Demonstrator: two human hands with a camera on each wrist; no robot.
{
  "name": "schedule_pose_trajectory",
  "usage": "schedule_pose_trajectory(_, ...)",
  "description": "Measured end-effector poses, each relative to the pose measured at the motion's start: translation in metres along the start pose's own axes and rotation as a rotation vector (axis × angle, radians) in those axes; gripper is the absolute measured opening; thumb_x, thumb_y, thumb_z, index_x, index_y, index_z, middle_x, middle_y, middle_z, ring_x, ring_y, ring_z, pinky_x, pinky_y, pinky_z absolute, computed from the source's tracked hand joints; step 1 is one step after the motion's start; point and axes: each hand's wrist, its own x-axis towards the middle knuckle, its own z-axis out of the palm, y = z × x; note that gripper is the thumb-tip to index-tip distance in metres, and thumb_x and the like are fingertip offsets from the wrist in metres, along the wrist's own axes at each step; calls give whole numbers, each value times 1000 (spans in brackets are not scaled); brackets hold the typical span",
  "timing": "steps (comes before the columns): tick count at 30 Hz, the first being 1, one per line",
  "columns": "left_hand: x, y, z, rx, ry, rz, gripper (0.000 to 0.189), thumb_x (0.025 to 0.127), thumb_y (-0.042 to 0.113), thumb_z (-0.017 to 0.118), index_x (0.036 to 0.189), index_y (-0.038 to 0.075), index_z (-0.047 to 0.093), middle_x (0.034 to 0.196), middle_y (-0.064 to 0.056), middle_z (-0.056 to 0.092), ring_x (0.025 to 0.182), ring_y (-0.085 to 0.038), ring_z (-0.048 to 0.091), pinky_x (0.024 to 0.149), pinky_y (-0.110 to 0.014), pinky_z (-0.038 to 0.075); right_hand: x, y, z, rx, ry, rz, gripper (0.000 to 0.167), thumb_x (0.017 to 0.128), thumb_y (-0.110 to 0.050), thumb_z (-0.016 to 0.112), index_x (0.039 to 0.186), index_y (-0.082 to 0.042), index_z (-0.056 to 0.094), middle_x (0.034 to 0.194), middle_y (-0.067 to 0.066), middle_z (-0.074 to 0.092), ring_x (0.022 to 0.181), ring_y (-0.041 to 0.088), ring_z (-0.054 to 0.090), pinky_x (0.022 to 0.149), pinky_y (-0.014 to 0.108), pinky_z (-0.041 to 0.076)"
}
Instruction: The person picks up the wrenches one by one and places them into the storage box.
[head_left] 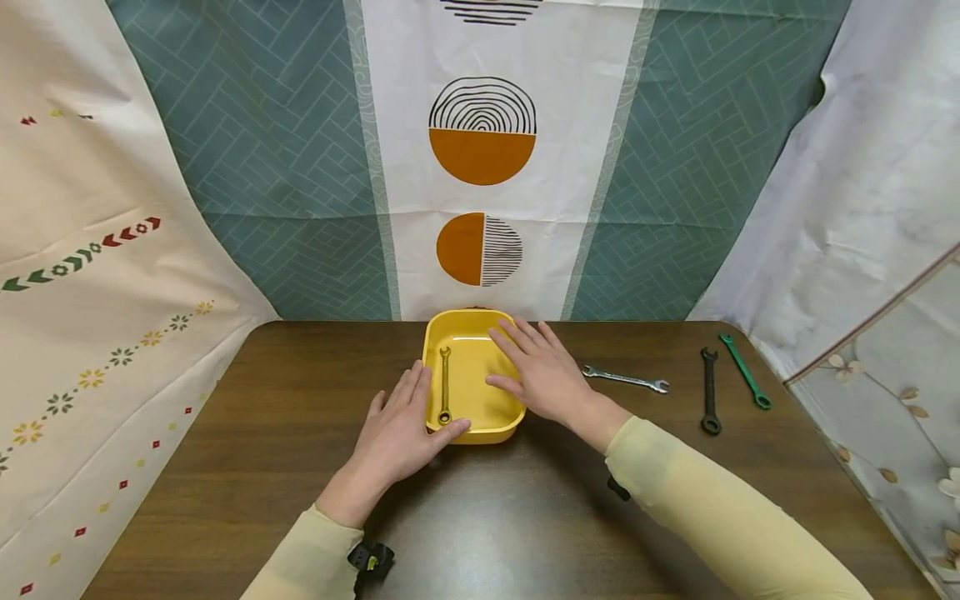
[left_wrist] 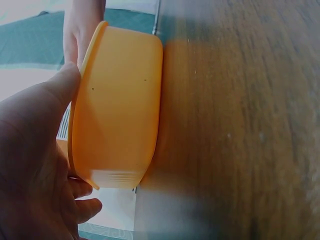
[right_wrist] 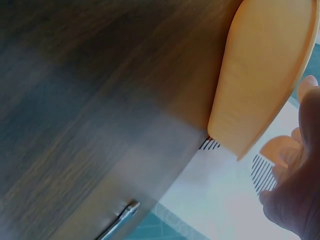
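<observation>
A yellow rectangular tray [head_left: 480,387] sits on the table, with a combination wrench [head_left: 446,385] lying lengthwise along its left side. My left hand [head_left: 397,433] is at the tray's left side, fingers extended along that edge and thumb at the near rim. In the left wrist view the thumb of the left hand [left_wrist: 35,140] meets the rim of the tray [left_wrist: 117,105]. My right hand [head_left: 551,375] reaches over the right rim, its fingers spread above the tray. From the right wrist view, the right hand [right_wrist: 295,185] appears beside the tray [right_wrist: 265,70]; contact is unclear.
Right of the tray lies a silver open-end wrench [head_left: 626,380]. Farther right are a black combination wrench [head_left: 709,392] and a green wrench [head_left: 746,372] near the edge of the brown wooden table [head_left: 300,417]. Patterned cloth [head_left: 480,300] hangs behind the table and at its sides.
</observation>
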Motion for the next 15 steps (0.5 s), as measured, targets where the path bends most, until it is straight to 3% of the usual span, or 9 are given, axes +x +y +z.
schedule_pose_trajectory(8,-1,-1,0,-9,8,-1,119,99,84,54,174,-1,22,182,-18,19,168,-36,22,127,-73,22,-9,11,-3,33,31,4,80,110,-57,62,173,-14,38,179,12,34,166,34,28,133,59,19)
schedule_pose_trajectory(15,-1,-1,0,-16,11,-4,119,98,85,55,174,-1,23,183,-17,18,167,-36,22,127,-73,23,-17,19,-7,59,34,24,78,112,-54,60,174,-13,36,179,11,33,167,33,26,135,56,12)
